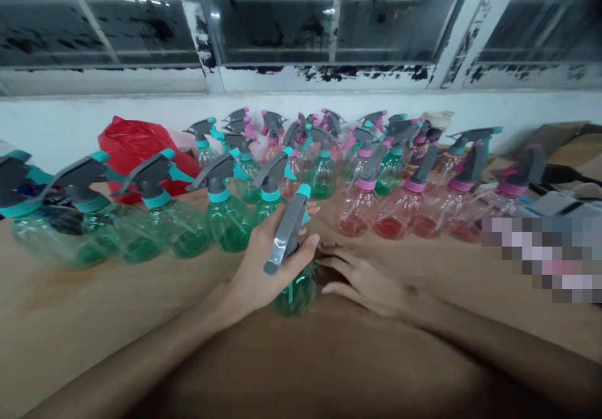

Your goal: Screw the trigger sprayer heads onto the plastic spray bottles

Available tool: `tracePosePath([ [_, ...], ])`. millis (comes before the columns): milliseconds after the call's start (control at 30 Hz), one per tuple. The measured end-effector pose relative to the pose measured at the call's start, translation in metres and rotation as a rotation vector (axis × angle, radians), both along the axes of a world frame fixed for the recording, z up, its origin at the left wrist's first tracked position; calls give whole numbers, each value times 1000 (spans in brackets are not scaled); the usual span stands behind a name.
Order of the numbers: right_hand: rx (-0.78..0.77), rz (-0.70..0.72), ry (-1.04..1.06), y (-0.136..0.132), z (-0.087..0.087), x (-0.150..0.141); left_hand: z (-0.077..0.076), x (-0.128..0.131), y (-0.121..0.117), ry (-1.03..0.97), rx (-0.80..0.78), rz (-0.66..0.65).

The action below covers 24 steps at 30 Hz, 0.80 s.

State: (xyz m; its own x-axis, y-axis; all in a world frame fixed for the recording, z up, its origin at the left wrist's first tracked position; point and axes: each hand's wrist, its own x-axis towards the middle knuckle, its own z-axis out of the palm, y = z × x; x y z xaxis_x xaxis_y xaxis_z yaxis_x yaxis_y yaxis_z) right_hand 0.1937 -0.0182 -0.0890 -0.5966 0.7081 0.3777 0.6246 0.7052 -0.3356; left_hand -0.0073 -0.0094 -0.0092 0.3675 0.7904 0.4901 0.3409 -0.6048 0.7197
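Observation:
A green spray bottle (295, 293) with a grey and teal trigger head stands at the front middle of the table. My left hand (263, 259) is closed around its neck, just below the spray head, with the thumb on the near side. To the right of this bottle, my right hand (364, 278) rests low over the tabletop with its fingers stretched towards the bottle. Its fingertips are close to the bottle's side; whether they touch it I cannot tell. Nothing shows in the right hand. Directly behind the left hand is another green spray bottle (269, 209).
Several green spray bottles (230, 221) line the left, and pink ones (397, 215) the right. More bottles crowd behind. A red plastic bag (136, 146) lies at the back left. A cardboard box (576, 146) is at the far right, on the wooden table (197, 306) below windows.

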Motion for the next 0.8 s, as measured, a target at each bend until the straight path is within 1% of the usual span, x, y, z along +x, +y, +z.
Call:
tracePosePath([
  [100,-8,15,11,11,-14,17,0,3,2,-10,9,-3],
  [200,-8,11,38,16,-20,20,0,6,3,-16,11,-5],
  [500,-28,-4,78,14,-19,18,-1,6,2,-19,6,1],
  [800,-42,3,79,15,-19,18,-1,7,2,-8,41,21],
])
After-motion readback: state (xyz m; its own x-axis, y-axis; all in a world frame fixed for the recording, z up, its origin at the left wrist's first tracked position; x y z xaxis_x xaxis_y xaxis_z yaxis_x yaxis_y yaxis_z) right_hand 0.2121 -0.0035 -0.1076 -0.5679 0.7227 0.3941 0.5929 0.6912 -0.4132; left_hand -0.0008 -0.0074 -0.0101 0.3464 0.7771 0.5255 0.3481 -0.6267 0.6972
